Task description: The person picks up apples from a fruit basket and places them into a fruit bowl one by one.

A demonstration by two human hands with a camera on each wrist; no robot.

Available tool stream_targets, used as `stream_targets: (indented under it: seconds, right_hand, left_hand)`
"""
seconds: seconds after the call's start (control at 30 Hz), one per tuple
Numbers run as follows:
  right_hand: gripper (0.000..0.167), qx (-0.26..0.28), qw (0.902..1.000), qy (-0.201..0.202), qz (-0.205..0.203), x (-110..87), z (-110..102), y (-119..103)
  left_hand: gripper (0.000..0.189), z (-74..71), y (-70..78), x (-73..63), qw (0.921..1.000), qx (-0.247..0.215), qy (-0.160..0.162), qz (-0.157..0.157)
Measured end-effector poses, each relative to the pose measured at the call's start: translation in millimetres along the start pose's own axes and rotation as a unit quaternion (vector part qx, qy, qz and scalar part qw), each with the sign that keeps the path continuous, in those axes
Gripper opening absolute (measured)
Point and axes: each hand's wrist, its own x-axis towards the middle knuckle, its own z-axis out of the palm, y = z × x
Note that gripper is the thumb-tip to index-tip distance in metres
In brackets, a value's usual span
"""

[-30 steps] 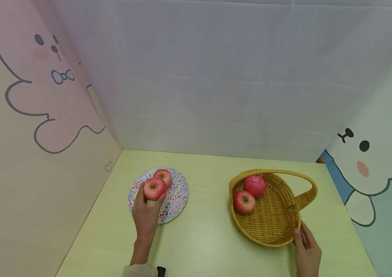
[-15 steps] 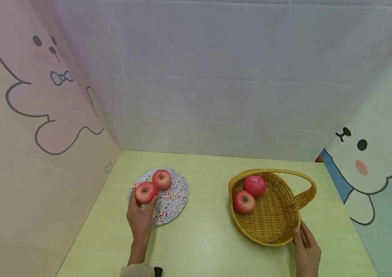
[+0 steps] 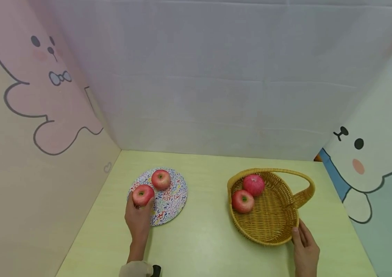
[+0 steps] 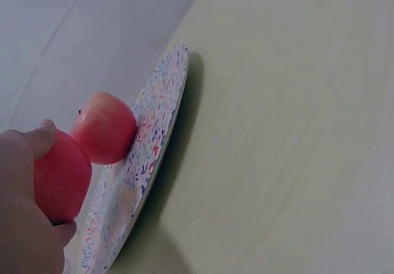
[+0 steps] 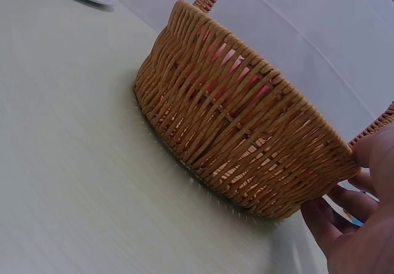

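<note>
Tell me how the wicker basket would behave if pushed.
The basket looks fairly light, its weave being open. Wide and low, it would probably slide rather than tip. The round fruits inside may roll.

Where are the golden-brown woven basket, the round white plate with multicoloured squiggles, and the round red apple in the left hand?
Golden-brown woven basket [image 5: 231, 123]: right wrist view, outer wall.
Round white squiggle-patterned plate [image 3: 169, 203]: head view, bare patterned surface.
Held round red apple [image 3: 143, 195]: head view, top, near the stem.
</note>
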Motion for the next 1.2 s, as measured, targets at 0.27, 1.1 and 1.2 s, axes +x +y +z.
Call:
stream_targets:
  seconds: [0.27, 1.1, 1.2]
  right_hand:
    - [0.063, -0.006, 1.0, -0.004, -0.001, 1.8, 1.0, -0.1]
    - [0.062, 0.01, 0.9998, -0.002, -0.018, 1.2, 0.7, 3.3]
    - [0.063, 0.008, 0.9998, -0.001, -0.017, 1.0, 0.1, 3.1]
  left_hand:
    - [0.081, 2.0, -16.0, 5.8, 0.9979, -0.056, -0.002, -0.033]
    - [0.08, 9.3, -34.8, 15.1, 0.998, -0.055, 0.001, -0.03]
    - [0.08, 9.9, -35.0, 14.7, 0.9984, -0.046, -0.005, -0.033]
